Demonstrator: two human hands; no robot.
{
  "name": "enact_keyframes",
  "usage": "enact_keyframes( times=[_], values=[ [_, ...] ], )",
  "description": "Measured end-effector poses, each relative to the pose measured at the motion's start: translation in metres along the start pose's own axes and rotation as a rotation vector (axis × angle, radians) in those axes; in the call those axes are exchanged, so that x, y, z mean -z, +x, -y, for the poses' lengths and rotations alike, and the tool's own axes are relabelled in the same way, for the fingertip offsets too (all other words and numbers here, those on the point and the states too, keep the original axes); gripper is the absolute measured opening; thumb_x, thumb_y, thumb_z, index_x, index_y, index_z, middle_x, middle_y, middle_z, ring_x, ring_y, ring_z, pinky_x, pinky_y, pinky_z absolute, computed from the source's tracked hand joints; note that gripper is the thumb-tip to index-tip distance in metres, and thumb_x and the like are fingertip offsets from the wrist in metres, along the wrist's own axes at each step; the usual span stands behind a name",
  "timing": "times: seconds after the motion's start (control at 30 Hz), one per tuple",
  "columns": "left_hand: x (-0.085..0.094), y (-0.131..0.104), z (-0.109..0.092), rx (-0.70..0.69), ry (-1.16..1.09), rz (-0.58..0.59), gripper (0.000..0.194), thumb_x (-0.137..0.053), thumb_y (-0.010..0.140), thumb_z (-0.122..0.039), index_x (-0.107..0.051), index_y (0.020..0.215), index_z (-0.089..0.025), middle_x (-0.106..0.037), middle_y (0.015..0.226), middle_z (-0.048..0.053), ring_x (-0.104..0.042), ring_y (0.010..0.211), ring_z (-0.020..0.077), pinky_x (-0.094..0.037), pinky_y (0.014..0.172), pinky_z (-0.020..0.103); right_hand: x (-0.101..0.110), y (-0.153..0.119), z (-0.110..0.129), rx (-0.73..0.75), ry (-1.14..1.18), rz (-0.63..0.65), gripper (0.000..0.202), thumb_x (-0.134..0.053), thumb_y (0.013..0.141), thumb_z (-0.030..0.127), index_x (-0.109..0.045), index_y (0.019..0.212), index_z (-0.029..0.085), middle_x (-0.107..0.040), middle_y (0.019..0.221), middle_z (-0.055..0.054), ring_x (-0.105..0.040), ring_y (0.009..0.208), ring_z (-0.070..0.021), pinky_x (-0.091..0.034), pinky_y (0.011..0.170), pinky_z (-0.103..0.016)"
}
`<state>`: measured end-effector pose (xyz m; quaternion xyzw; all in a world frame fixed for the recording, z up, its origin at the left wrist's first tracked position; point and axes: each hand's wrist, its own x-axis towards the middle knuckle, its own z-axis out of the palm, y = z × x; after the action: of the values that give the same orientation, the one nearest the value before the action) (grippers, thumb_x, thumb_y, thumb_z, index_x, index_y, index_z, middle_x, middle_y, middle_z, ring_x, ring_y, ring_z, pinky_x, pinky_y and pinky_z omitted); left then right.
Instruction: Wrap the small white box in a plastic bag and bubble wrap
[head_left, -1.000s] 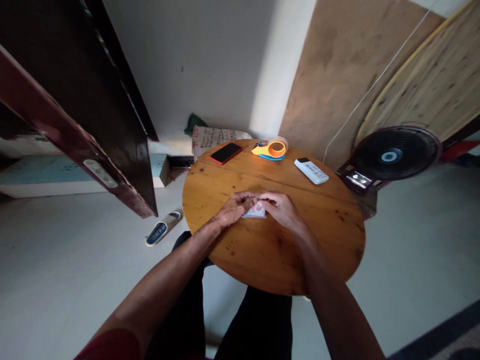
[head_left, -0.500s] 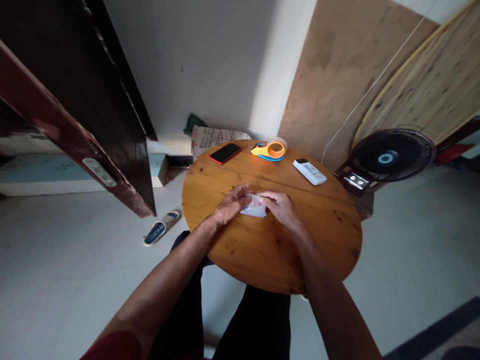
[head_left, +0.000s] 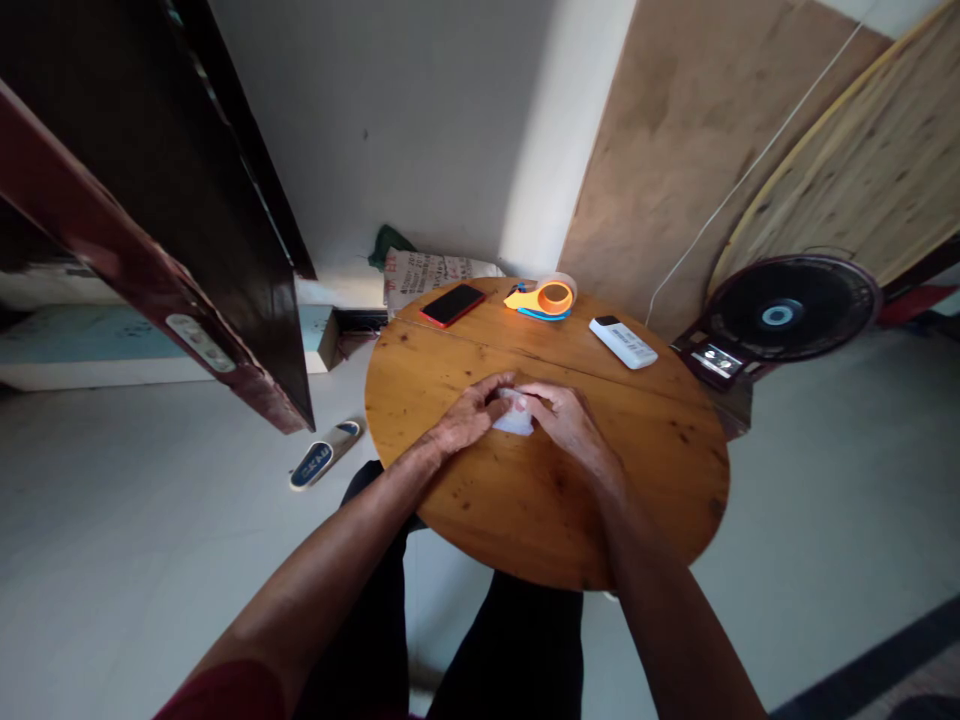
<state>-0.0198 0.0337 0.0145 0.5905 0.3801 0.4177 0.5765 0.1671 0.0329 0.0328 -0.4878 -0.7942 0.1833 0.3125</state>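
A small whitish plastic packet (head_left: pixel 513 422) with faint reddish print lies on the round wooden table (head_left: pixel 480 510), between my two hands. My left hand (head_left: pixel 474 414) is closed on its left side, thumb over the top and fingers curled along the far edge. From the right, my right hand (head_left: pixel 561 415) grips it too, with thumb and fingertips pressed on the upper right part. The fingers cover much of the packet's far half, so what is inside cannot be made out.
Along the table's far side lie a red-edged phone (head_left: pixel 452 305), an orange tape dispenser (head_left: pixel 541 299) and a white remote-like device (head_left: pixel 623 342). A dark round appliance (head_left: pixel 780 312) stands to the right. A slipper (head_left: pixel 325 456) rests on the floor beside an open door (head_left: pixel 150 230).
My left hand has moved slightly right, closer to my right hand. More of the packet is covered, and its red print shows less.
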Motion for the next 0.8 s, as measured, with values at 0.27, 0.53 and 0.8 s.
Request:
enact_keyframes(
  times=[0.27, 0.53, 0.8],
  values=[
    [-0.003, 0.003, 0.005, -0.017, -0.009, -0.034, 0.051, -0.065, 0.079, -0.038, -0.058, 0.124, -0.015, -0.065, 0.113, 0.009, -0.06, 0.096, 0.0193, -0.047, 0.085, 0.03, 0.001, 0.0, 0.001, 0.044, -0.045, -0.026, 0.023, -0.055, 0.087, 0.024, -0.074, 0.101, 0.026, -0.074, 0.092, -0.002, -0.067, 0.08, -0.017, -0.049, 0.074, -0.028],
    [-0.001, 0.005, 0.007, -0.007, 0.0, -0.044, 0.048, -0.066, 0.076, -0.043, -0.063, 0.114, -0.014, -0.066, 0.093, 0.005, -0.058, 0.079, 0.0153, -0.045, 0.073, 0.026, 0.004, 0.0, 0.007, 0.169, -0.092, -0.03, 0.025, -0.054, 0.087, 0.022, -0.075, 0.1, 0.027, -0.072, 0.101, -0.004, -0.066, 0.09, -0.0175, -0.05, 0.081, -0.028],
    [0.0, 0.007, 0.01, -0.015, 0.001, -0.033, 0.046, -0.064, 0.077, -0.044, -0.063, 0.113, -0.014, -0.067, 0.092, 0.004, -0.057, 0.076, 0.014, -0.043, 0.071, 0.025, 0.01, -0.003, 0.011, 0.164, -0.058, 0.017, 0.019, -0.06, 0.085, 0.027, -0.076, 0.095, 0.025, -0.071, 0.103, -0.003, -0.067, 0.088, -0.0165, -0.051, 0.08, -0.028]
  ],
)
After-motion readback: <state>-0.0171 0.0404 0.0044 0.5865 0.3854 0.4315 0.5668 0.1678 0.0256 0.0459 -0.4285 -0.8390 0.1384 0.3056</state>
